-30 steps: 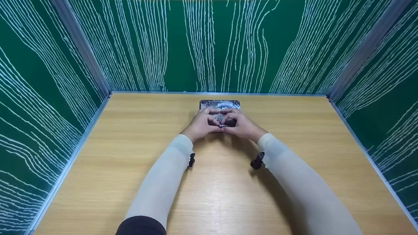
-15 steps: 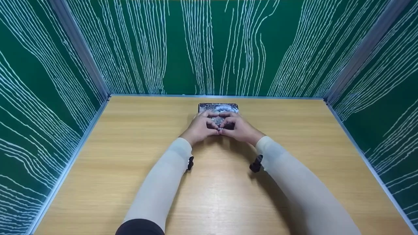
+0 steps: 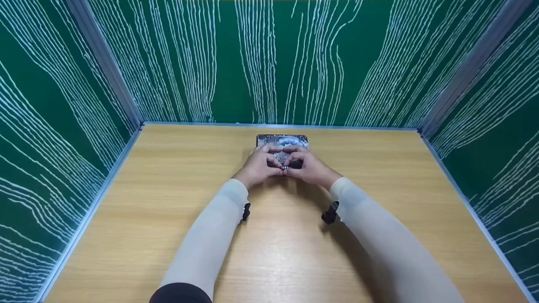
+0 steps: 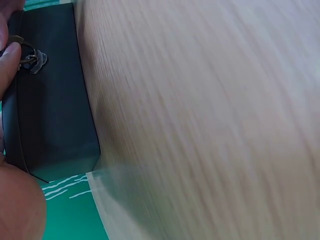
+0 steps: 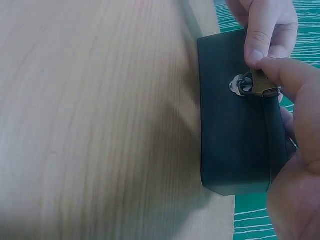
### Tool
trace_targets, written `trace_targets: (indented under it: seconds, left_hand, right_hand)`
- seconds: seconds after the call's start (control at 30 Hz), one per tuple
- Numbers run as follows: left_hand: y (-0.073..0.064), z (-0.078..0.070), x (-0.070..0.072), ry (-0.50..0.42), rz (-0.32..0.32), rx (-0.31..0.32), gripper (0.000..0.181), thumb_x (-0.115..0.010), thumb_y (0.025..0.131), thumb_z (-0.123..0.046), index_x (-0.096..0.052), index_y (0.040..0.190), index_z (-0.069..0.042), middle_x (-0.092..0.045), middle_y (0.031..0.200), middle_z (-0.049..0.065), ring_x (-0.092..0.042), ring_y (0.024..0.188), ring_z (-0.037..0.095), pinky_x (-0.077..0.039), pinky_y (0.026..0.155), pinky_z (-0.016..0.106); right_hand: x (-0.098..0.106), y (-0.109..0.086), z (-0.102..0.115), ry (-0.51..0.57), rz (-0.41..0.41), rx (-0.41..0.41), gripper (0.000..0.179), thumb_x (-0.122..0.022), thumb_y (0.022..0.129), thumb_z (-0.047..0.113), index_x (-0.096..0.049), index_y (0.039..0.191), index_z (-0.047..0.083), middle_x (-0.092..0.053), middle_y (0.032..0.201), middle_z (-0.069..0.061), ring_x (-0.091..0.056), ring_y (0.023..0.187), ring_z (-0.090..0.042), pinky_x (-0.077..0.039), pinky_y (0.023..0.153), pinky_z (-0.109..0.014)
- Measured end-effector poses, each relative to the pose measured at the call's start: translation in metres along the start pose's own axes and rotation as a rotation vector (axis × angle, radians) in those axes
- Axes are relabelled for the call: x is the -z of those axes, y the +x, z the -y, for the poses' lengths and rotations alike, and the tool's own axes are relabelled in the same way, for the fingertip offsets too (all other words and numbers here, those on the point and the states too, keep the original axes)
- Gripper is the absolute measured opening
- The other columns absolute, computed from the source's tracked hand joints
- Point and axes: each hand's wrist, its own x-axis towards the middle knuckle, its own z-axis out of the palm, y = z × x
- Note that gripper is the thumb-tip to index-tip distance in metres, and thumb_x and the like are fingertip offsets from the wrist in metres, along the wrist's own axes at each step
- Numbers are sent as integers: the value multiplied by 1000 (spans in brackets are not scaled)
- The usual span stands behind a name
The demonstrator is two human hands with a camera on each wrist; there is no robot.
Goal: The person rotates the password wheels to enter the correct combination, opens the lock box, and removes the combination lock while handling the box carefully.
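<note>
A dark box point(image 5: 232, 135) with a picture printed on its lid point(image 3: 290, 141) stands near the far edge of the table. On its front, a small brass-coloured padlock point(image 5: 263, 84) hangs through a metal hasp point(image 5: 235, 86); light bands show along it in the head view. My left hand point(image 3: 260, 165) pinches one end of the padlock between thumb and fingers, its other fingers lying over the lid. From the other side my right hand point(image 3: 310, 165) pinches the padlock too, thumb tip close to the left thumb. The hands hide part of the lid.
The box stands on a wooden table point(image 3: 278, 244). Green walls with white wavy lines point(image 3: 236, 63) rise behind it and at both sides, with grey metal posts point(image 3: 111, 63) in the corners. A small black device point(image 3: 330, 212) sits at the right wrist.
Both hands stay at the padlock with only slight finger movement. Box, hands and table edge appear a little lower in the head view than a second ago.
</note>
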Motion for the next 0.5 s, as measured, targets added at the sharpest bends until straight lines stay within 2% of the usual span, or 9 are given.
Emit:
trace_targets:
  seconds: [0.2, 0.37, 0.5]
  left_hand:
    - [1, 0, -2, -3, 13, 27, 8, -95, 93, -26, -90, 99, -23, -60, 166, -8, -38, 168, 30, -18, 145, 55]
    - [1, -1, -1, -7, -1, 5, 13, -96, 92, -29, -90, 100, -21, -60, 168, -6, -37, 169, 32, -17, 145, 56]
    - [2, -1, 0, 8, -7, -22, 16, -97, 92, -31, -91, 100, -18, -63, 165, -4, -42, 166, 32, -22, 143, 52]
  right_hand:
    - [2, -1, -1, 4, 29, -25, 9, -87, 101, 20, -84, 109, 17, -53, 172, -10, -40, 166, -44, -22, 142, -65]
    - [1, -1, -1, -5, 3, -15, 13, -90, 99, 20, -82, 109, 19, -55, 171, -9, -41, 165, -44, -24, 142, -66]
    - [1, 0, -1, -7, -14, 5, 14, -90, 98, 17, -80, 109, 18, -57, 169, -10, -43, 164, -42, -24, 141, -67]
